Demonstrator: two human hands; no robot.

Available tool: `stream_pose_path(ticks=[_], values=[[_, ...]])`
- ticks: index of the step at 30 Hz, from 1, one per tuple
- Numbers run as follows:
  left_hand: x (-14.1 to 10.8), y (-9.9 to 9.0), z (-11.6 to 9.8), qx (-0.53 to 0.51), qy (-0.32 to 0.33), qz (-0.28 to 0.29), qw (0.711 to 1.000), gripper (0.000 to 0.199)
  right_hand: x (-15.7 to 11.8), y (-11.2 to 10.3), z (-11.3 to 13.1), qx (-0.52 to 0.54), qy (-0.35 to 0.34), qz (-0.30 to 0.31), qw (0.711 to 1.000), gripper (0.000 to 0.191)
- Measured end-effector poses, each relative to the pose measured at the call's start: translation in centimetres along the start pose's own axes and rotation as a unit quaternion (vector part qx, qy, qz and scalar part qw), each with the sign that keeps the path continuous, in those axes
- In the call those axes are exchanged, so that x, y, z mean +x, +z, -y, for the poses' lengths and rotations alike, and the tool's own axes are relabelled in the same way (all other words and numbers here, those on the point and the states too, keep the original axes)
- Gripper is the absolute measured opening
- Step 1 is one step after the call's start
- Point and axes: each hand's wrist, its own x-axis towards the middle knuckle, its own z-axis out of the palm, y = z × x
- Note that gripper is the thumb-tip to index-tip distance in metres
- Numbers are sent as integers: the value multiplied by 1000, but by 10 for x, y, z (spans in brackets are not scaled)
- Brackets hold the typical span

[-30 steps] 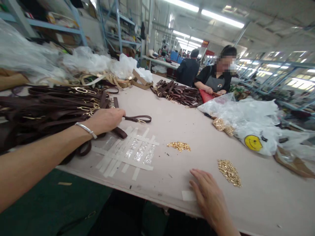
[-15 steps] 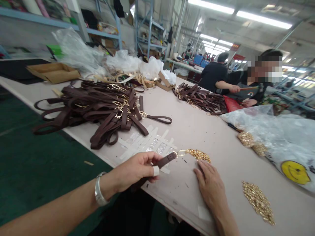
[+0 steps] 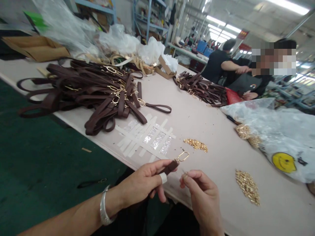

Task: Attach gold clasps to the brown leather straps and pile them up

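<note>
My left hand [image 3: 145, 180], with white tape on the thumb and a silver bangle at the wrist, grips a dark brown leather wrist strap [image 3: 170, 167] near its end. A long gold oval ring [image 3: 183, 156] sticks out from that end. My right hand [image 3: 203, 195] is close by on the right, thumb and forefinger pinched together; a tiny bit shows at the fingertips, too small to name. Just beyond the hands lies a small pile of gold metal pieces [image 3: 196, 145]. Another gold pile [image 3: 247, 187] sits farther right.
A large heap of brown straps [image 3: 98, 95] covers the table's left side, with a second heap [image 3: 200, 90] at the back. Clear plastic bags [image 3: 278, 137] lie on the right. A person [image 3: 256, 82] works across the table. One dark strap [image 3: 91, 183] is on the floor.
My right hand has left the near gold pile, come back toward my left hand and closed into a pinch. The strap's ring end now points more upward. The view has shifted.
</note>
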Motion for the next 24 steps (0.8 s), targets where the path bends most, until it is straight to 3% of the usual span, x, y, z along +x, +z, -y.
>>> stream_pose_path(ticks=[3,10,15,18,24], values=[[-2,6,0,16,-6,12,1000,45,-7,13,1,33,29,38,998,20],[-4,13,4,41,-1,16,999,42,-10,18,-1,47,86,25,995,25],[-3,13,9,-9,-15,36,999,44,-16,19,-3,24,49,-16,998,26],[-4,14,11,-23,-17,33,999,44,-17,20,-6,21,39,-7,999,24],[-7,18,10,41,-1,21,999,48,-17,21,0,25,32,13,999,18]])
